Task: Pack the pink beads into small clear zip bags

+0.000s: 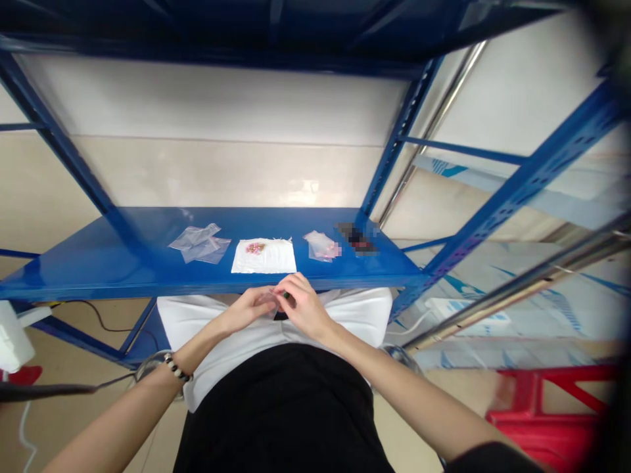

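In the head view, the left hand [246,310] and right hand [304,305] meet, both grips clamped on a small clear plastic bag [269,301], just short of a blue steel shelf [98,266]. The shelf holds clear bags [200,244], a white sheet [263,259] with pink beads [255,247], and a pinkish bag [321,246].

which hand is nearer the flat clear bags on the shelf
Left. The left hand is below and right of the clear bags in view; the right hand is farther, beyond the left.
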Tool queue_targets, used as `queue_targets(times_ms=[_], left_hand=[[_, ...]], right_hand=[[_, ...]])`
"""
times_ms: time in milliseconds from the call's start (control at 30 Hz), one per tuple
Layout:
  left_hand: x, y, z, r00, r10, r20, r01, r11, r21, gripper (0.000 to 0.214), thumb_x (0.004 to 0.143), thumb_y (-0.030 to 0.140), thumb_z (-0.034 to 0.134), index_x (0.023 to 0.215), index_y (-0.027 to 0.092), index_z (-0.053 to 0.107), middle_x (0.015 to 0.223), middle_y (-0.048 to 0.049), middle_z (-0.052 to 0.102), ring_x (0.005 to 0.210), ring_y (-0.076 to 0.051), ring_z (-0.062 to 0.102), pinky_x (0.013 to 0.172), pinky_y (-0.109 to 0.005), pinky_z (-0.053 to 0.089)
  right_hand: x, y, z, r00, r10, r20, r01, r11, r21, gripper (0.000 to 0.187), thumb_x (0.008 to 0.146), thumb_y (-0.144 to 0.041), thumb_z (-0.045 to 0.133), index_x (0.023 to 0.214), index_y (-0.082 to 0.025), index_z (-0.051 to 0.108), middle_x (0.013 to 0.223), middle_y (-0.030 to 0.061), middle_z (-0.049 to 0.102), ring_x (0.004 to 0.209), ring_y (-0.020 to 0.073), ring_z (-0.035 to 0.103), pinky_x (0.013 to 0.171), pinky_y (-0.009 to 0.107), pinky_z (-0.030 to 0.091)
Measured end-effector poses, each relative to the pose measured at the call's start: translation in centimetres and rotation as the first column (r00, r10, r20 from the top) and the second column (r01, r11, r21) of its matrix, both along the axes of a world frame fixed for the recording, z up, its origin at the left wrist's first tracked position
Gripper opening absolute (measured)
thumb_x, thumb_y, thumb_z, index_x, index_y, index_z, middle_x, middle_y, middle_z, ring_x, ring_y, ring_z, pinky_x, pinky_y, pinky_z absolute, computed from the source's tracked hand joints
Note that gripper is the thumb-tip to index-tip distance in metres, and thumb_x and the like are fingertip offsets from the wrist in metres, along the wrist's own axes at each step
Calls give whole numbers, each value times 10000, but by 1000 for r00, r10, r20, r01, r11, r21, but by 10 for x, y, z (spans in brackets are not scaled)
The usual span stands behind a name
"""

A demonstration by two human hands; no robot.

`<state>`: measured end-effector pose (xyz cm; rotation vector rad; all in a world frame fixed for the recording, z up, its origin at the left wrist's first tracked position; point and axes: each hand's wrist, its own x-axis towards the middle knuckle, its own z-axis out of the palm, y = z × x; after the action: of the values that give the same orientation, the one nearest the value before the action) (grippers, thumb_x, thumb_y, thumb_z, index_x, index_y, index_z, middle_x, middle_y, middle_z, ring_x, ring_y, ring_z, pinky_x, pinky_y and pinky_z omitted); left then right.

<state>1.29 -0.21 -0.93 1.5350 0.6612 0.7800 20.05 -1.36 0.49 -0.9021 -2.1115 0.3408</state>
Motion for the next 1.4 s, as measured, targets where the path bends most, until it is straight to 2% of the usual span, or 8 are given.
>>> queue_targets(times_ms=[167, 367, 600, 800, 1067, 1200, 1300, 1400], left_hand=[[-5, 2, 1, 996, 51, -70, -41, 990, 134, 350, 899, 364, 587, 1139, 117, 649, 1106, -101, 678, 999, -226, 611, 907, -355, 469], [-4, -2, 5, 980, 136, -144, -86, 946, 312, 347, 924, 386, 545, 1092, 111, 674, 1069, -100, 692, 992, -222, 602, 924, -340, 446], [-7, -2, 6, 980, 99, -171, -49, 960, 275, 399, 915, 455, 546, 1053, 109, 689, 954, -83, 702, 957, -226, 610, 881, -328, 465], [-8, -1, 8, 987, 59, -149, -16, 962, 272, 398, 949, 441, 490, 1053, 109, 684, 1035, -100, 695, 1017, -232, 603, 938, -342, 444], [-11, -1, 8, 990, -94, -103, 103, 991, 86, 417, 960, 442, 475, 1135, 115, 665, 1052, -115, 707, 986, -238, 646, 840, -330, 502], [-11, 0, 6, 990, -84, -113, 97, 988, 118, 386, 943, 426, 519, 1098, 110, 675, 1028, -106, 707, 973, -226, 632, 848, -316, 483], [-11, 0, 6, 991, -19, -136, 40, 987, 157, 424, 957, 454, 471, 987, 94, 694, 947, -101, 706, 888, -206, 625, 787, -297, 479], [-11, -1, 9, 989, 10, -150, 19, 982, 188, 421, 949, 459, 486, 1009, 93, 686, 946, -98, 696, 876, -200, 611, 778, -294, 475]], right_hand=[[-1, -4, -6, 999, -25, 23, 23, 998, 59, 211, 936, -142, 484, 1026, -196, 667, 944, 81, 642, 940, 224, 525, 861, 388, 437], [-2, -3, -8, 993, 78, -92, -77, 997, 17, 249, 932, -115, 481, 1058, -191, 682, 989, 77, 665, 913, 191, 586, 813, 339, 488], [1, -3, -2, 986, 91, -143, -114, 980, -164, 234, 901, -156, 540, 1071, -189, 698, 1013, 70, 703, 821, 159, 648, 713, 269, 510], [4, -1, 4, 974, 80, -212, -146, 936, -320, 177, 864, -222, 610, 1011, -169, 693, 967, 66, 722, 780, 158, 663, 708, 263, 515], [7, 5, 6, 946, 29, -322, -172, 888, -426, 201, 850, -351, 658, 859, -150, 646, 796, 43, 690, 689, 149, 641, 648, 255, 508], [6, 2, 7, 942, 49, -333, -209, 861, -464, 250, 845, -385, 663, 915, -146, 691, 793, 51, 709, 683, 162, 662, 650, 267, 523], [5, 0, 9, 935, 46, -352, -239, 814, -529, 331, 816, -422, 688, 996, -146, 725, 838, 70, 730, 691, 183, 686, 661, 293, 547], [5, 0, 10, 921, 38, -387, -274, 768, -578, 389, 782, -440, 718, 1018, -131, 733, 857, 89, 739, 699, 196, 695, 642, 294, 554]])
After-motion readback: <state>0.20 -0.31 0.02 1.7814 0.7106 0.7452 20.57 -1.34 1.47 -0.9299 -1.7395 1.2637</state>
